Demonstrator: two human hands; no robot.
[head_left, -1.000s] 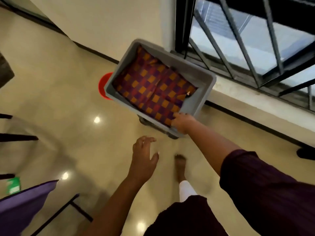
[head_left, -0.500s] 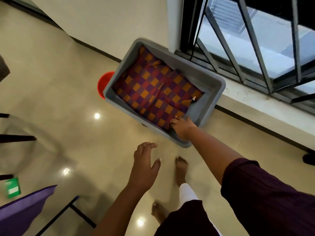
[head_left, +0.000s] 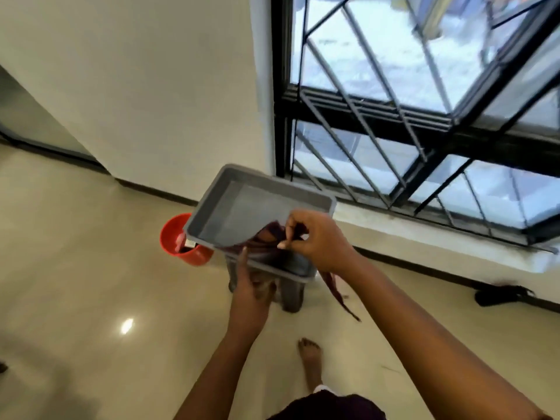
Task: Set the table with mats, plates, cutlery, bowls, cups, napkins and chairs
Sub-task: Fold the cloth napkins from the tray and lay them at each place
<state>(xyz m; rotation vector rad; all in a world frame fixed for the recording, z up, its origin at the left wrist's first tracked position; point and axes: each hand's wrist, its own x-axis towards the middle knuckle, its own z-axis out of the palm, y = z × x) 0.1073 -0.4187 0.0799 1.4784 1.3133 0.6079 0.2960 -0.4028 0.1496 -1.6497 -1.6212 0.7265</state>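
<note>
A grey plastic bin stands on a grey stool by the window, and its visible floor is bare. The purple-and-orange checked mats are lifted above the bin's near edge, blurred and seen from the side. My right hand pinches their upper edge over the bin. Just below, at the bin's near rim, my left hand holds their lower part. A dark strip of the fabric hangs under my right wrist.
A red bucket sits on the tiled floor left of the bin. A barred window fills the wall behind, with a low sill. A dark object lies on the floor at right. My bare foot is near the stool.
The mats lay flat in the bin; now both hands have raised them out. My left hand, free before, has come up to them. The view has tilted up toward the window.
</note>
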